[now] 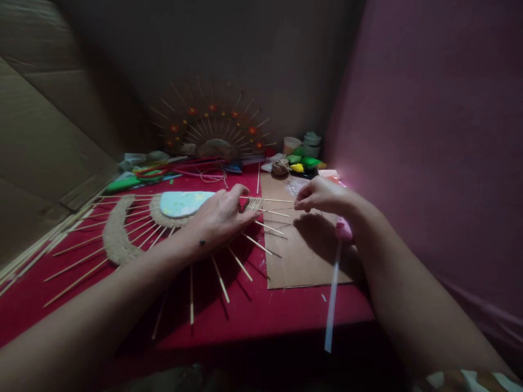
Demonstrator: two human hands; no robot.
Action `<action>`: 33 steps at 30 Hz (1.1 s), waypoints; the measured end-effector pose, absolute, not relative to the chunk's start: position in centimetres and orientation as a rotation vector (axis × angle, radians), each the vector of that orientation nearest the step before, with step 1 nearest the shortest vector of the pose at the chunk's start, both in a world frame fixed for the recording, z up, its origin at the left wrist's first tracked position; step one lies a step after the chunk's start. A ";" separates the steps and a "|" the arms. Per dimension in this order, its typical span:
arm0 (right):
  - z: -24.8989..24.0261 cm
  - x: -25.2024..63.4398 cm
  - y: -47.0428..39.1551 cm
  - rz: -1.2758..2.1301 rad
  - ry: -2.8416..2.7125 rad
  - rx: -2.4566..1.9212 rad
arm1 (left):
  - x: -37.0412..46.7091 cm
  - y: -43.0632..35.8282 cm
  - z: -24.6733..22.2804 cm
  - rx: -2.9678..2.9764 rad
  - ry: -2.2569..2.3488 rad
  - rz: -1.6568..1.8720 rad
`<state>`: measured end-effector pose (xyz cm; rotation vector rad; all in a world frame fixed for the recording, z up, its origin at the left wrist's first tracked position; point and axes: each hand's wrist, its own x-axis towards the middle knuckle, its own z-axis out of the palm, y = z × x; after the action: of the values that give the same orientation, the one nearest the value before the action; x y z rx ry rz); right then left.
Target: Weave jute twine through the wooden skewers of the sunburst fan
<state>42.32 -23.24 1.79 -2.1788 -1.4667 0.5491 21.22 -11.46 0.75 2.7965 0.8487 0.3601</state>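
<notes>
A half-round fan of thin wooden sticks point(220, 279) lies on the red table, with twine woven between its sticks and a pale blue patterned half-disc point(183, 203) at its centre. My left hand point(223, 212) lies over its right part, thumb and fingers closed around the sticks beside a woven band point(254, 204); some fingertips are hidden. Just past the stick tips, my right hand point(321, 195) pinches a thin strand of twine point(278, 208) that runs to the weave. Beside my right wrist is a pink glue gun point(344, 228) with a clear glue stick point(333, 299).
Brown cardboard point(281, 267) lies under the right side. A finished-looking stick fan with orange flowers point(212, 117) leans at the back. Behind are a twine ball point(280, 166), coloured packets point(298, 167), tubs point(312, 142) and scissors point(151, 171). Loose sticks point(44, 245) lie left.
</notes>
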 end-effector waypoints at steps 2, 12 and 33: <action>1.7 42.3 -23.1 0.551 -1.468 -2.190 | 21.1 -11.5 0.8 2.786 0.852 0.367; -0.8 40.8 -21.1 0.278 -1.353 -1.953 | 20.8 -13.0 -0.2 2.782 0.719 0.308; 1.1 36.9 -22.9 0.462 -1.980 -2.054 | 22.5 -12.2 -3.2 2.760 0.342 0.383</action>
<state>36.86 -22.88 1.06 -2.0545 -1.9797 0.4618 22.50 -12.24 -3.16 2.7597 0.3415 0.3831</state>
